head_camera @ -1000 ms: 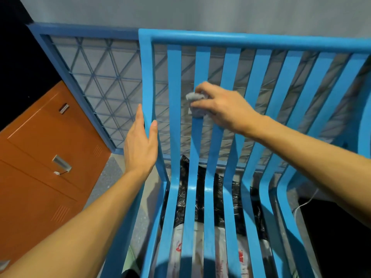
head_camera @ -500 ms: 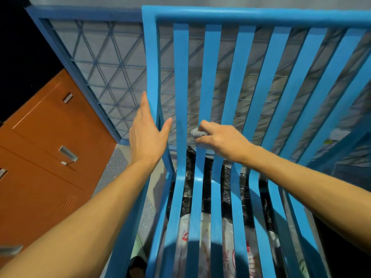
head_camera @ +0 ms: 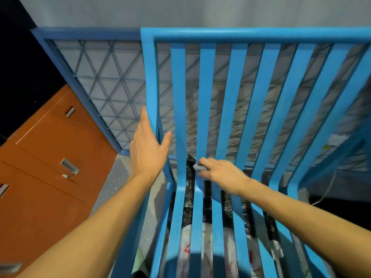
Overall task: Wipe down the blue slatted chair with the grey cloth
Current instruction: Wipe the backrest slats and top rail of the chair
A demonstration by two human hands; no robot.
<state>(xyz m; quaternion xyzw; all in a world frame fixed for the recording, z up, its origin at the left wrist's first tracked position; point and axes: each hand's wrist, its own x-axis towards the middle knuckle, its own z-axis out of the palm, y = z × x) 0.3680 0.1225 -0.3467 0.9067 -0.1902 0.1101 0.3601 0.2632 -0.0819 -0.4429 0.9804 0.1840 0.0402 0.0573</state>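
Light was bright, cool, from above and behind camera. Rounded shadow fell on chair [head_camera: 204, 97] seat slats at bottom edge. Slat shadows striped wall [head_camera: 180, 11]. Right hand [head_camera: 222, 173] and cloth [head_camera: 197, 167] were slightly motion-blurred. Wide-angle bending showed at edges; upper-left corner was black.

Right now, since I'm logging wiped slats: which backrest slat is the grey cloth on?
The second slat in from the chair's left post: the right hand holds the grey cloth against its lower bend, where back meets seat.
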